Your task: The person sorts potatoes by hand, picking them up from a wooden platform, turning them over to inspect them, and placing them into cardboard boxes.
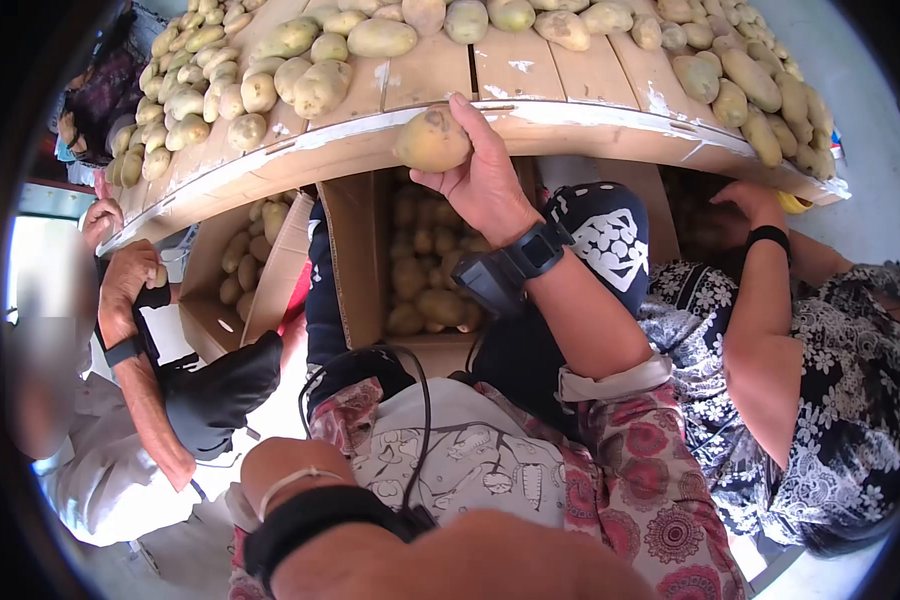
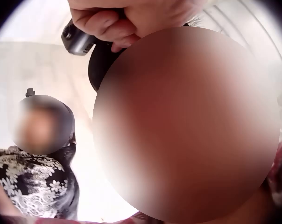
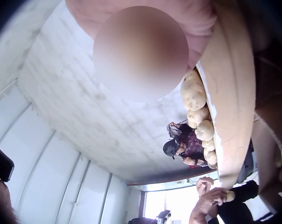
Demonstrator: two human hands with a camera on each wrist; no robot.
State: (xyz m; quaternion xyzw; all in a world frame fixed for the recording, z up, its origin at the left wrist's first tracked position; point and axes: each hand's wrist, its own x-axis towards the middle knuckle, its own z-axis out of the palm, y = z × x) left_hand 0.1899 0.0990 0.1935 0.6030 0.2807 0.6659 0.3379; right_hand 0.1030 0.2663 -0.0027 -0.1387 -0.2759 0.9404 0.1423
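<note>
Above the front edge of the slatted table (image 1: 530,68), my right hand (image 1: 480,175) holds one round yellowish potato (image 1: 433,140) between thumb and fingers. Its upper part shows a brownish patch. In the right wrist view that hand (image 3: 197,18) fills the top, and a blurred disc covers what it holds. My left hand (image 1: 490,560) is raised close to the head camera, large at the bottom edge. The left wrist view shows its curled fingers (image 2: 108,28) beside a black device (image 2: 78,41); whether they touch it, I cannot tell.
Many potatoes (image 1: 382,38) lie on the table. Below its edge stand a cardboard box of potatoes (image 1: 355,250) between my knees and another box (image 1: 202,312) to the left. People sit on both sides, the right one's hand (image 1: 750,200) reaching under the edge.
</note>
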